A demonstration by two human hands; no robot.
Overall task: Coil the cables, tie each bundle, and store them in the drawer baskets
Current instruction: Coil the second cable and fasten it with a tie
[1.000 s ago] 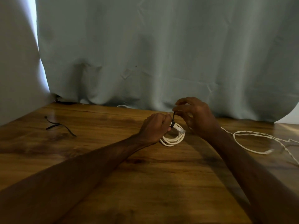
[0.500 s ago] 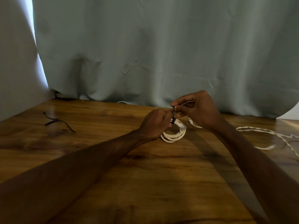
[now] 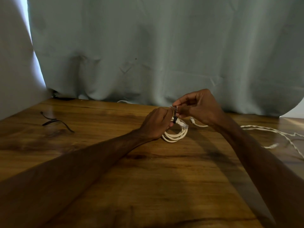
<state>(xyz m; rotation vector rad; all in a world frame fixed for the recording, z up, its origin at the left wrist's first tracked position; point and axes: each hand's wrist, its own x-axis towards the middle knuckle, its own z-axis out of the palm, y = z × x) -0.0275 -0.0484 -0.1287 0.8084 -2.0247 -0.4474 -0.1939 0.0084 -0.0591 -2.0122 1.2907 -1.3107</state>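
You are looking across a wooden table (image 3: 148, 186), its brown grain glossy and crossed by dark shadow. Behind the table's far edge a grey-green curtain (image 3: 164, 46) hangs in soft, creased folds, its hem meeting the tabletop. Along the table's left side stands a pale flat panel (image 3: 13, 63). Between that panel and the curtain, a narrow strip of daylight (image 3: 38, 66) shines through. Past the table's far right corner a white patch (image 3: 294, 111) shows under the curtain.
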